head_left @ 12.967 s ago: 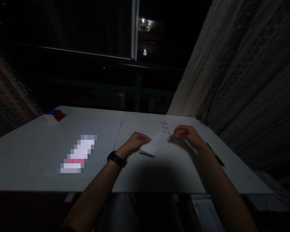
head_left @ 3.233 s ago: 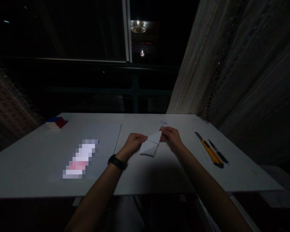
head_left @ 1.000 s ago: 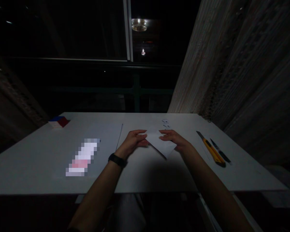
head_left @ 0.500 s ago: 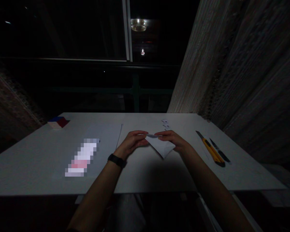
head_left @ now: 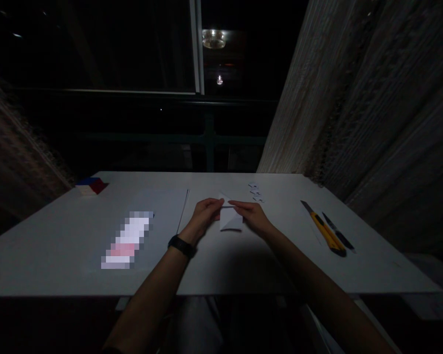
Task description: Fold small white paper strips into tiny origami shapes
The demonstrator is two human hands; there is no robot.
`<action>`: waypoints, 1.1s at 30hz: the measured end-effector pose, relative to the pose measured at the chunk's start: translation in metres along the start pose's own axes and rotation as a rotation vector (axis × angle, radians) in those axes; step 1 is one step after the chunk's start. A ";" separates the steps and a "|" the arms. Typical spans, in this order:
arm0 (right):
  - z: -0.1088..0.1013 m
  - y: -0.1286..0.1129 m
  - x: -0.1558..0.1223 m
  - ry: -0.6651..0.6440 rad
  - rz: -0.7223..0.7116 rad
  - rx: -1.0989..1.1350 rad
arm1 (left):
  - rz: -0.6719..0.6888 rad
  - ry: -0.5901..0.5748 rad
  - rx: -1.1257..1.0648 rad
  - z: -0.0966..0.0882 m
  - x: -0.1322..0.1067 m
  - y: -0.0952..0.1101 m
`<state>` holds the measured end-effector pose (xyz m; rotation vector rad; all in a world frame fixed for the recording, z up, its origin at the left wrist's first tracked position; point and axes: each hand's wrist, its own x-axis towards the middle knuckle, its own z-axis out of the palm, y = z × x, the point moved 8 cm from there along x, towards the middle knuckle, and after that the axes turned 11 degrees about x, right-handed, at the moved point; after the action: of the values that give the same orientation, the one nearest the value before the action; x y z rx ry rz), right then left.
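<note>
A small folded piece of white paper (head_left: pixel 231 219) lies on the white table (head_left: pixel 243 260) between my hands. My left hand (head_left: pixel 205 213), with a black watch at the wrist, has its fingers curled against the paper's left edge. My right hand (head_left: pixel 251 215) presses its fingers on the paper's upper right edge. Both hands hold the paper down near its top point.
A yellow utility knife (head_left: pixel 324 232) and a dark pen (head_left: pixel 338 232) lie to the right. Small paper scraps (head_left: pixel 256 191) sit behind the hands. A sheet of paper (head_left: pixel 158 206) and a blurred patch (head_left: pixel 127 239) lie left; a coloured cube (head_left: pixel 90 186) sits far left. A curtain (head_left: pixel 372 108) hangs on the right.
The paper was a wider triangle pointing down and right; now it is folded narrower and lies flat. Both hands have moved closer together and slightly left.
</note>
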<state>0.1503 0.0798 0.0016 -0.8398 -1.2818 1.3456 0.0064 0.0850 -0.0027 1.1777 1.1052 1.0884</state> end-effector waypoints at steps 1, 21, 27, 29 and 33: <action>0.002 0.000 -0.001 -0.007 -0.007 -0.010 | 0.005 0.021 0.006 -0.002 0.001 -0.002; -0.002 0.010 0.001 0.141 0.008 -0.007 | 0.193 0.250 0.093 -0.018 0.001 0.009; -0.010 0.006 0.000 0.207 -0.025 -0.088 | 0.107 0.093 0.093 -0.003 0.004 -0.001; -0.013 0.002 -0.002 0.244 -0.055 -0.128 | 0.084 0.067 0.120 0.000 0.002 -0.002; -0.005 -0.013 -0.007 0.192 -0.194 -0.255 | 0.077 0.071 0.143 0.000 0.000 -0.001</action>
<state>0.1597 0.0725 0.0116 -0.9675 -1.3612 0.9381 0.0066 0.0854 -0.0033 1.3117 1.2172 1.1323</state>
